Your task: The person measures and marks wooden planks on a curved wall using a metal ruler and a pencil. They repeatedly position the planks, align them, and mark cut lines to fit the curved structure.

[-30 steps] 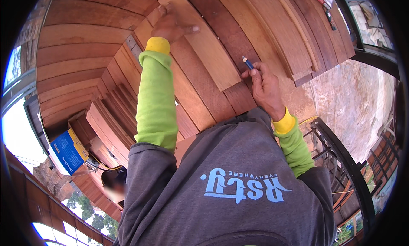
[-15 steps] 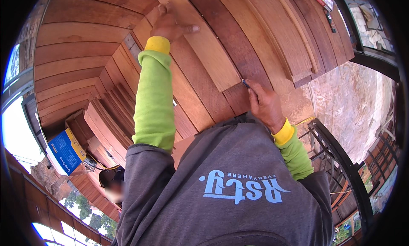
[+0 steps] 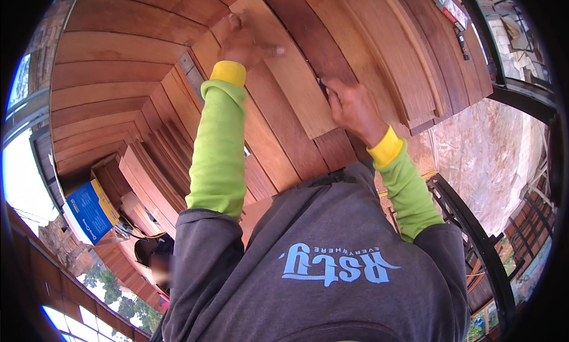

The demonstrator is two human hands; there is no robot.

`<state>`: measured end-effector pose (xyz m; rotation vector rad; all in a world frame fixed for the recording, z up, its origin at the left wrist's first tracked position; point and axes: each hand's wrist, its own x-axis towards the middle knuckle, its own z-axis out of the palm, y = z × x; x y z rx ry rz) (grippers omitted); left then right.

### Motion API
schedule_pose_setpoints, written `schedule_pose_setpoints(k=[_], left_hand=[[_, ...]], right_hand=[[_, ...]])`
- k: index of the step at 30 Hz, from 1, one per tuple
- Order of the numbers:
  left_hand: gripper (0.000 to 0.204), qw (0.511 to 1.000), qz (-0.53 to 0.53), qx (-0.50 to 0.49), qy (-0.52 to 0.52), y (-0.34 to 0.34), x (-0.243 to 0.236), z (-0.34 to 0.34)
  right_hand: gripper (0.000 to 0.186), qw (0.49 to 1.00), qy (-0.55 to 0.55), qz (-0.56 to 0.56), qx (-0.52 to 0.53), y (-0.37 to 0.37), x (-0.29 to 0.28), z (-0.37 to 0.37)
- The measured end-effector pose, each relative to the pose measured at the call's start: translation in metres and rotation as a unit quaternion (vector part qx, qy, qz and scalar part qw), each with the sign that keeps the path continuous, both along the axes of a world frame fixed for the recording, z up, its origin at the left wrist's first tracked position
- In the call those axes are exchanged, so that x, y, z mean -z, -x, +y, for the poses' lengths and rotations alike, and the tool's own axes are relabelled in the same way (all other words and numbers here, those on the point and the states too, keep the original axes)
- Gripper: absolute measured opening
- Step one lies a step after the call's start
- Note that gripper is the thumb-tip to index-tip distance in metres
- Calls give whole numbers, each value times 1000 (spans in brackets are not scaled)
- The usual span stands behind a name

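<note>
A light-brown loose board (image 3: 296, 96) lies lengthwise on reddish-brown wooden planks (image 3: 332, 55). My left hand (image 3: 244, 45) rests on its far part, thumb stretched to the right and the fingers partly blurred; nothing shows in it. At the board's right edge, my right hand (image 3: 355, 109) is closed around a slim dark pencil-like tool (image 3: 323, 87). Only the tool's short end shows beyond the fingers, close to the seam between board and plank; the rest is hidden in the grip.
More planks are stacked at the left (image 3: 155, 176), near a blue and yellow box (image 3: 90, 210). A person wearing a dark cap (image 3: 153, 247) is at the lower left. A red and white packet (image 3: 448, 9) and a small black item (image 3: 462, 46) lie far right. A dark metal frame (image 3: 483, 238) curves at the right.
My right hand has slid away from me along the board's right edge, from its near corner farther up, with the tool. My left hand stays on the board.
</note>
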<state>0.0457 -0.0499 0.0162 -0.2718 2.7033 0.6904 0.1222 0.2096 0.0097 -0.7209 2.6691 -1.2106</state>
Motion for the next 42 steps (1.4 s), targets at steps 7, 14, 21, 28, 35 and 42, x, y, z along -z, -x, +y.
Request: schedule_pose_setpoints(k=[7, 14, 21, 28, 35, 42], left_hand=[[128, 999, 1, 30, 27, 2, -6, 4], [126, 1000, -4, 8, 27, -1, -3, 1], [126, 1000, -13, -4, 9, 0, -3, 1], [129, 999, -12, -3, 35, -1, -1, 2], [129, 998, -37, 1, 47, 0, -14, 7], [128, 998, -40, 0, 37, 2, -20, 10]], right_hand=[[17, 998, -27, 39, -34, 86, 10, -46], [18, 996, -30, -59, -52, 0, -8, 16], [21, 994, -63, -82, -29, -35, -24, 40], [16, 997, -39, -37, -51, 55, -6, -25], [19, 997, -22, 33, -59, 146, 8, -88], [20, 998, -29, 23, -50, 176, 13, -105]])
